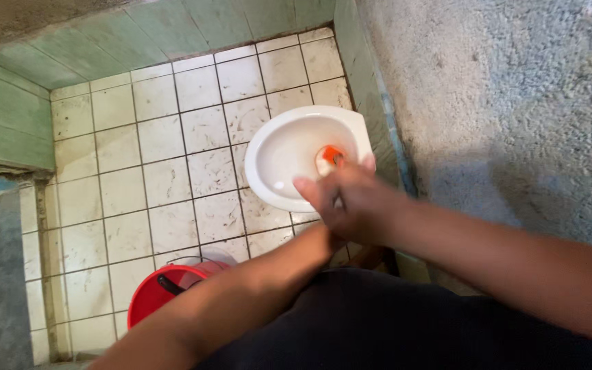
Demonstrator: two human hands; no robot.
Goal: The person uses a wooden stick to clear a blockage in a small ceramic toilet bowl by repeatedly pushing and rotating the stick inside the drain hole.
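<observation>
A white toilet bowl [282, 154] sits on the tiled floor by the right wall. Inside it is the orange head of a cleaning tool [331, 155]. My right hand [354, 202] hovers over the bowl's near rim, fingers closed around the tool's thin handle, of which a pale bit shows between the fingers. My left forearm reaches in from the lower left. My left hand [329, 241] is tucked under the right one and mostly hidden, so its grip cannot be made out.
A red bucket [152, 294] with a dark handle stands on the off-white tiled floor [138, 199] near my legs. Green tiles [8, 116] line the base of the far and left walls. A rough grey wall [501, 103] rises on the right.
</observation>
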